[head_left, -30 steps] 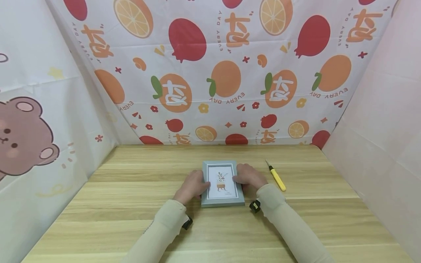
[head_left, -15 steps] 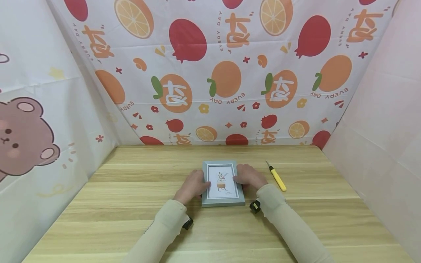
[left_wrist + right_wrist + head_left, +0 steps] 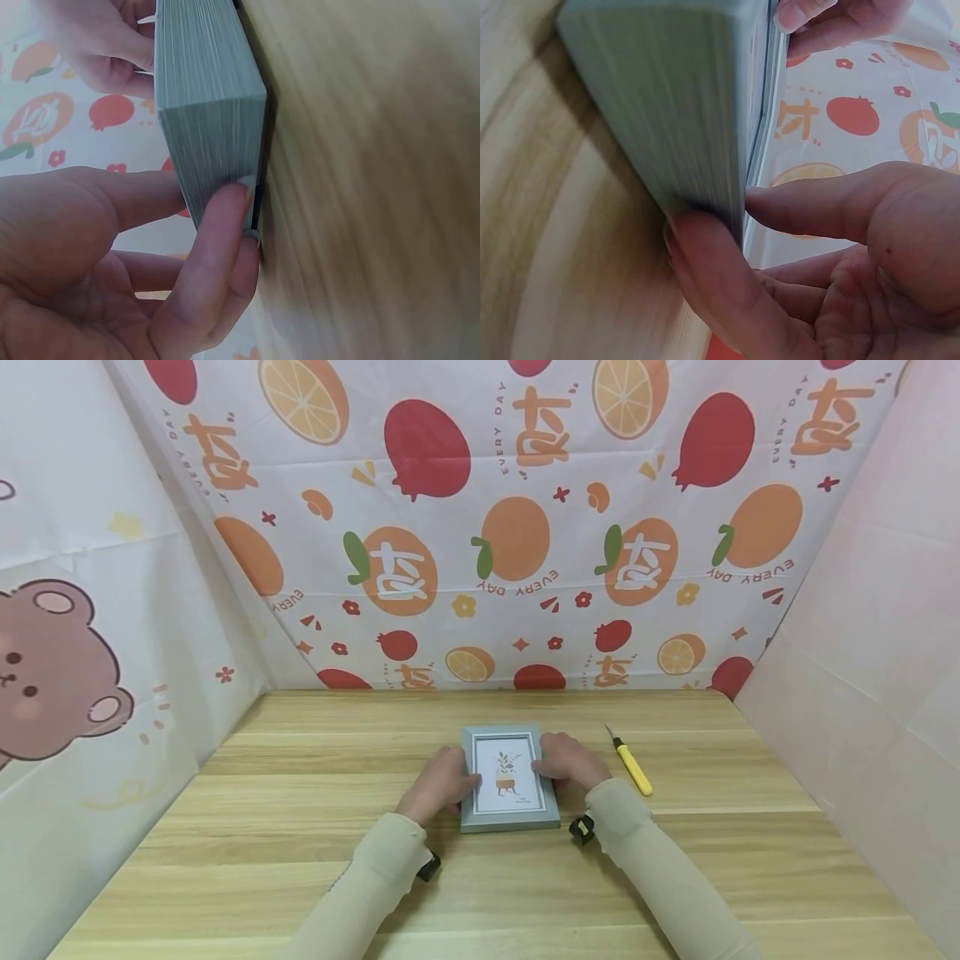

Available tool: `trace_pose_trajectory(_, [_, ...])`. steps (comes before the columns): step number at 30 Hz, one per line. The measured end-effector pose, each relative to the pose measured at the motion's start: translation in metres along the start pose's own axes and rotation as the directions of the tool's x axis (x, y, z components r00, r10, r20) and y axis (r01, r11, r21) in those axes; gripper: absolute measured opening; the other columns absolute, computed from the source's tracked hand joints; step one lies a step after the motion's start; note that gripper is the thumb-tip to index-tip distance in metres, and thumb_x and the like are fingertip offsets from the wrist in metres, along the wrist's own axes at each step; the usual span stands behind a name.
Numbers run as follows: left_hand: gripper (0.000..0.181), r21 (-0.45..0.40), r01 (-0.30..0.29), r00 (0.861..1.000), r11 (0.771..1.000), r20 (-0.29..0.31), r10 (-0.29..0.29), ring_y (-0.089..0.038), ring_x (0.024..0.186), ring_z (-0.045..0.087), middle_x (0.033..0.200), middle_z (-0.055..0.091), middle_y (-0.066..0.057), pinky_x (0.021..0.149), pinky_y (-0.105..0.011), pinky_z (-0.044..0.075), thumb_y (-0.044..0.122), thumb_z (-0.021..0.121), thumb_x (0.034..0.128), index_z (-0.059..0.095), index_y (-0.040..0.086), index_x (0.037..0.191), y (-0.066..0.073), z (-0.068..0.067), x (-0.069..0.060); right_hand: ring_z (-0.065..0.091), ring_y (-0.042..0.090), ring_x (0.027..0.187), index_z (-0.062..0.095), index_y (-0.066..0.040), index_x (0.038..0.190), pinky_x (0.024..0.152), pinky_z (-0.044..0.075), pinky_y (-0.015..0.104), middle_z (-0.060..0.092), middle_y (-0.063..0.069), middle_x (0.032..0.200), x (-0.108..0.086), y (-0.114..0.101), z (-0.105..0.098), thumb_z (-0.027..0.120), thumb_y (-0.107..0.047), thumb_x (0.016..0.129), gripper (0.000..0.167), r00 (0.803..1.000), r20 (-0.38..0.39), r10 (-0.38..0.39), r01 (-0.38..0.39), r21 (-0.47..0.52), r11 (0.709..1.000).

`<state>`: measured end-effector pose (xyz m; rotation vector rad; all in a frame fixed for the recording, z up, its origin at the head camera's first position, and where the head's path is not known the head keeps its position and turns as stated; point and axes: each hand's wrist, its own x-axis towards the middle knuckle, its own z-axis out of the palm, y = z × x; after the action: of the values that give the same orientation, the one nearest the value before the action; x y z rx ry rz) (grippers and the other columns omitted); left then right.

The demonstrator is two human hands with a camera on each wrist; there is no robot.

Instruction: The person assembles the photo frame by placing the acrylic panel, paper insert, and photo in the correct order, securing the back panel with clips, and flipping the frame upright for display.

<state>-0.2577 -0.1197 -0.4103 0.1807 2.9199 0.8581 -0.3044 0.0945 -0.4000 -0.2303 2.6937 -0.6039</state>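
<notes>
A grey-blue picture frame (image 3: 510, 820) lies face up on the wooden table, a plant drawing in its window. My left hand (image 3: 438, 785) grips its left side, thumb on the front border. On the opposite side my right hand (image 3: 573, 762) holds it the same way. The left wrist view shows the frame's thick edge (image 3: 210, 142) with fingertips against the side, close to the tabletop. In the right wrist view a finger presses the frame's side (image 3: 660, 112) while the thumb touches the front.
To the right of the frame lies a screwdriver with a yellow handle (image 3: 636, 770), its tip pointing away. A fruit-print cloth (image 3: 517, 643) hangs behind the wooden table (image 3: 315, 827). White cloth stands along both sides.
The picture frame has shifted very slightly to the right between the hands. Both hands keep their hold and stay in nearly the same place.
</notes>
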Motion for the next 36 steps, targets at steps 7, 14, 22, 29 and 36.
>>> trace_pose_trajectory(7, [0.021, -0.008, 0.01, 1.0, 1.0, 0.008, -0.01, -0.017, 0.045, 0.063, 0.096, 0.06, -0.02, 0.04, -0.021, 0.052, 0.012, 0.071, 0.0958, 0.064, -0.007, 0.091, 0.002, 0.001, 0.0, 0.064, 0.02, 0.065, 0.062, 0.0, 0.115, 0.053, 0.053, 0.024, 0.065, 0.011, 0.083, 0.0, 0.001, 0.0, 0.063, -0.02, 0.102, 0.024, 1.0, -0.009, 0.002, -0.002, -0.014, 1.0])
trace_pose_trajectory(14, [0.021, -0.011, 0.019, 1.0, 1.0, 0.006, -0.019, -0.017, 0.045, 0.063, 0.098, 0.06, -0.02, 0.041, -0.021, 0.053, 0.012, 0.071, 0.0957, 0.063, -0.007, 0.09, 0.001, 0.002, 0.0, 0.063, 0.02, 0.066, 0.062, 0.0, 0.116, 0.053, 0.052, 0.023, 0.065, 0.011, 0.084, -0.001, 0.0, 0.0, 0.063, -0.02, 0.102, 0.024, 1.0, -0.013, -0.002, 0.002, -0.011, 1.0])
trace_pose_trajectory(22, [0.022, -0.023, 0.027, 0.999, 0.999, 0.02, -0.027, -0.017, 0.046, 0.064, 0.089, 0.062, -0.017, 0.041, -0.023, 0.054, 0.014, 0.069, 0.0978, 0.064, -0.007, 0.094, 0.0, -0.001, -0.001, 0.063, 0.019, 0.064, 0.064, 0.0, 0.114, 0.053, 0.052, 0.023, 0.065, 0.01, 0.082, -0.002, -0.002, 0.0, 0.064, -0.02, 0.102, 0.023, 1.0, -0.02, 0.0, 0.0, -0.019, 1.0])
trace_pose_trajectory(29, [0.025, 0.07, 0.001, 1.0, 0.998, -0.028, 0.001, -0.022, 0.07, 0.06, 0.085, 0.062, -0.012, 0.058, -0.031, 0.051, 0.022, 0.065, 0.1014, 0.064, -0.003, 0.104, 0.004, -0.013, -0.006, 0.06, 0.021, 0.078, 0.062, -0.001, 0.124, 0.064, 0.052, 0.028, 0.065, 0.01, 0.091, -0.004, -0.008, -0.005, 0.065, -0.024, 0.101, 0.033, 0.995, -0.09, -0.043, 0.034, -0.093, 0.995])
trace_pose_trajectory(36, [0.048, 0.135, -0.023, 0.998, 0.991, -0.053, 0.031, -0.033, 0.106, 0.063, 0.12, 0.067, -0.024, 0.095, -0.052, 0.058, 0.024, 0.063, 0.1026, 0.055, -0.008, 0.138, 0.01, -0.021, -0.012, 0.058, 0.033, 0.128, 0.046, -0.004, 0.151, 0.109, 0.055, 0.052, 0.059, 0.02, 0.143, -0.011, -0.016, -0.01, 0.065, -0.03, 0.102, 0.059, 0.984, -0.155, -0.082, 0.063, -0.128, 0.99])
